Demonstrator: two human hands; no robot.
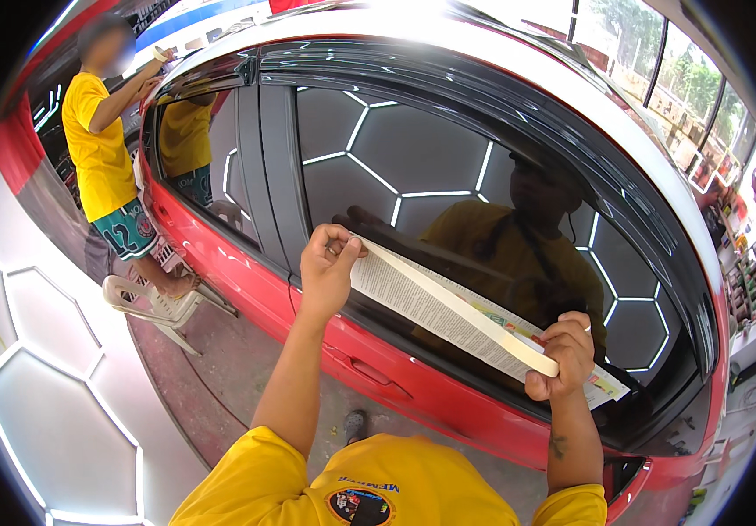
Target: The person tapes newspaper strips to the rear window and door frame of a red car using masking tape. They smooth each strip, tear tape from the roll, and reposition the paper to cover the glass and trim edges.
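A strip of newspaper edged with masking tape is pinched at its left end by the left hand. Its right end is clamped in the right hand, against the red car window.

Matt printed paper sheet with masking tape, against glossy red car door.

Cream masking tape runs from the left hand to the right hand, edging a strip of newspaper that is white with grey print and has green and red patches near the right hand's grip. Behind the strip, the dark tinted window mirrors a white hexagon pattern. Below both hands, the car door is glossy red. The person's shirt is yellow, like the co-worker's shirt far beyond the left hand, worn above green patterned shorts.
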